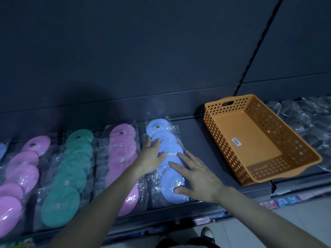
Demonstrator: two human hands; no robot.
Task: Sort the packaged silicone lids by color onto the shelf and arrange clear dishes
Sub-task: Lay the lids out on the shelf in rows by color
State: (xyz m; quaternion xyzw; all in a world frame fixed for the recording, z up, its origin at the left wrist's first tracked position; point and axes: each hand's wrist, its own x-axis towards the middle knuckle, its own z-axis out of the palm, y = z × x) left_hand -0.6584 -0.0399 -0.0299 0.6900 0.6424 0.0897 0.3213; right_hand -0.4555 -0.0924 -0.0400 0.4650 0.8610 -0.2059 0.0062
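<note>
**Palms flat on the blue lids**

Grip wide on both sides, nothing clasped. The left hand presses spread fingers on the upper middle of the pack. The right hand lies flat on the lower end, thumb at the last lid. My read: the palms are squaring this overlapping row to run parallel with the pink lids just left of it, green lids beyond. The pack rests on the shelf, right under both palms. An orange basket sits to the right, clear dishes heaped past it.
</note>
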